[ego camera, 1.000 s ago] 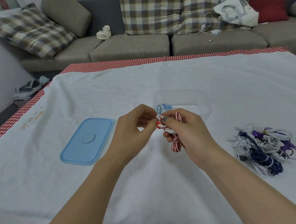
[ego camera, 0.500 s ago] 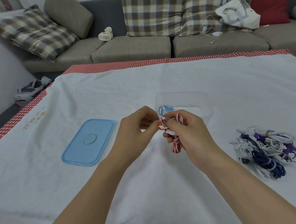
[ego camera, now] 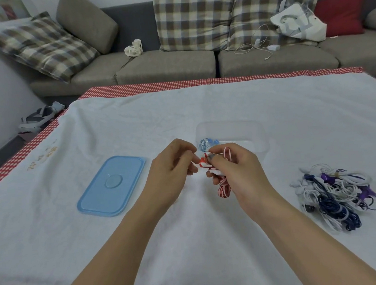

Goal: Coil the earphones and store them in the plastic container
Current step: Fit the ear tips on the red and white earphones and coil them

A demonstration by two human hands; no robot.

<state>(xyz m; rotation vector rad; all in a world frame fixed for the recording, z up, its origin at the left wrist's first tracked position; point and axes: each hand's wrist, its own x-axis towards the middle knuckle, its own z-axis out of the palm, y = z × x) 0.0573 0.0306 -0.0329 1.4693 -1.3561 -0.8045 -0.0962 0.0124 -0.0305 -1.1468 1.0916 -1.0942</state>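
Note:
My right hand (ego camera: 235, 170) grips a coiled bundle of red-and-white striped earphones (ego camera: 224, 184); its loops hang below my fingers and stick out above them. My left hand (ego camera: 173, 165) pinches the red end of that cord just left of the bundle. Right behind both hands stands the clear plastic container (ego camera: 257, 133), open, with a coiled blue pair of earphones (ego camera: 206, 144) inside at its near left. The container's blue lid (ego camera: 111, 186) lies flat to the left.
A tangled pile of white, navy and purple earphones (ego camera: 337, 195) lies at the right on the white towel (ego camera: 180, 112) covering the table. A sofa with checked cushions, a small fan (ego camera: 133, 48) and a white charger cable (ego camera: 262, 47) is behind.
Both hands stay together on the red-and-white cord; the left fingers have shifted slightly at the cord's end. The view has tilted a little.

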